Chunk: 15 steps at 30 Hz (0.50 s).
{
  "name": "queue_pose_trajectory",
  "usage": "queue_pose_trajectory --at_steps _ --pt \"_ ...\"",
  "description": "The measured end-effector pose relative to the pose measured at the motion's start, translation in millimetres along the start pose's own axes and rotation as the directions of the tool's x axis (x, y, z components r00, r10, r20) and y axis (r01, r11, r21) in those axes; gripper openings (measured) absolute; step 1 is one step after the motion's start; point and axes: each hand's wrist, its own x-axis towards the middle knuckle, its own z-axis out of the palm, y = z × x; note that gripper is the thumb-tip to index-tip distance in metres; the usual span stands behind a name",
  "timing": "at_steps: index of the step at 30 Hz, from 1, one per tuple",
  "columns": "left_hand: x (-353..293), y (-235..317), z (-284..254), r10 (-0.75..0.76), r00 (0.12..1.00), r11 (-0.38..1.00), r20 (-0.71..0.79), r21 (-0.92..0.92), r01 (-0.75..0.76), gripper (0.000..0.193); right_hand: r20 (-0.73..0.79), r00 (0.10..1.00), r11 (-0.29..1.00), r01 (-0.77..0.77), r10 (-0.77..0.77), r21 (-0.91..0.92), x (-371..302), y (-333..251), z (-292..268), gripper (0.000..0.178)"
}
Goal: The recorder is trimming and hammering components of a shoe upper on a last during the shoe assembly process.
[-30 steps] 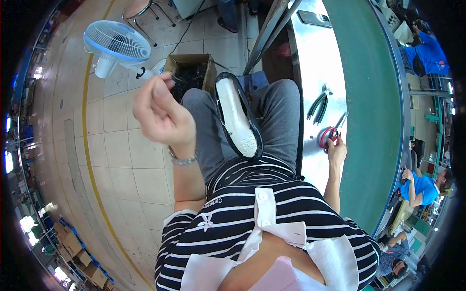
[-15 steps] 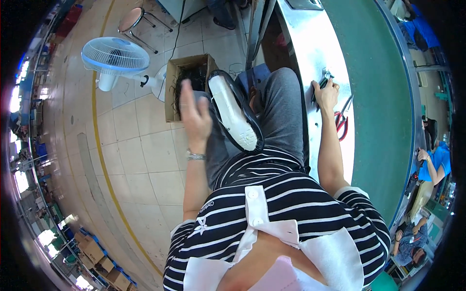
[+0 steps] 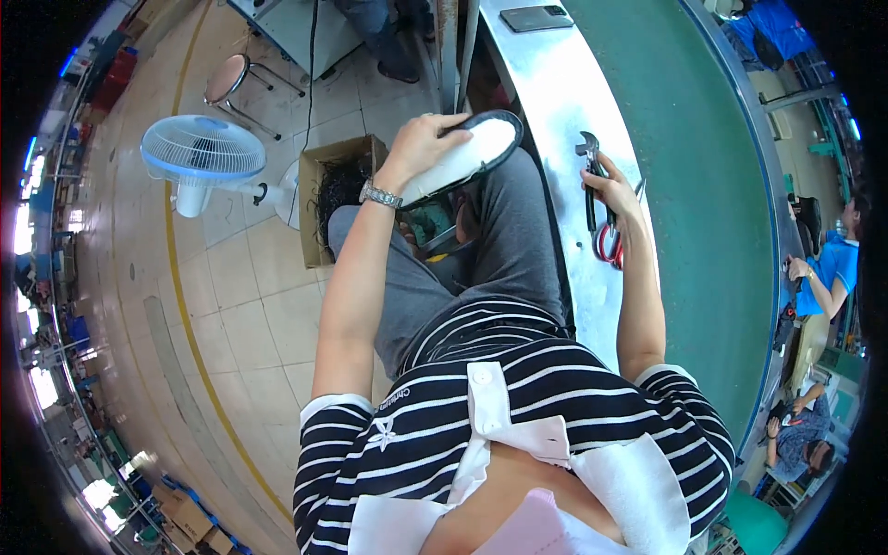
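My left hand [image 3: 421, 151] grips a black shoe upper with a white sole face [image 3: 483, 153], its white underside turned up, above my knees. The thumb lies on the white face; the shoe's near end is partly hidden by my hand and wrist. Over the metal bench on the right, my right hand [image 3: 616, 192] is closed round dark-handled pliers [image 3: 590, 185], their metal jaws pointing away from me. Beside that hand lie red-handled scissors [image 3: 608, 244], partly covered by my wrist.
A phone [image 3: 536, 18] lies at the far end of the metal bench [image 3: 546, 88]. Beyond its right side runs a green surface [image 3: 698, 231]. At my left knee stands a cardboard box [image 3: 314, 208] of black scraps, with a fan [image 3: 203, 153] and a stool [image 3: 227, 79] farther left. People work at far right.
My left hand, open and apart from the shoe before, now holds it. The shoe has swung from lengthwise to slanting rightward. The pliers now stand out more clearly in my right hand.
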Motion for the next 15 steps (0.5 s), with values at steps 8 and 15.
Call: queue_pose_trajectory --at_steps 8,15 --pt "13 11 19 -0.021 0.936 0.915 -0.351 0.37 0.159 0.027 0.509 0.853 0.96 0.227 -0.116 -0.161 -28 -77 37 0.062" --pt "-5 -18 7 -0.17 0.98 0.976 -0.107 -0.153 0.153 0.083 0.759 0.651 0.886 0.358 -0.01 -0.296 -17 -118 81 0.061"
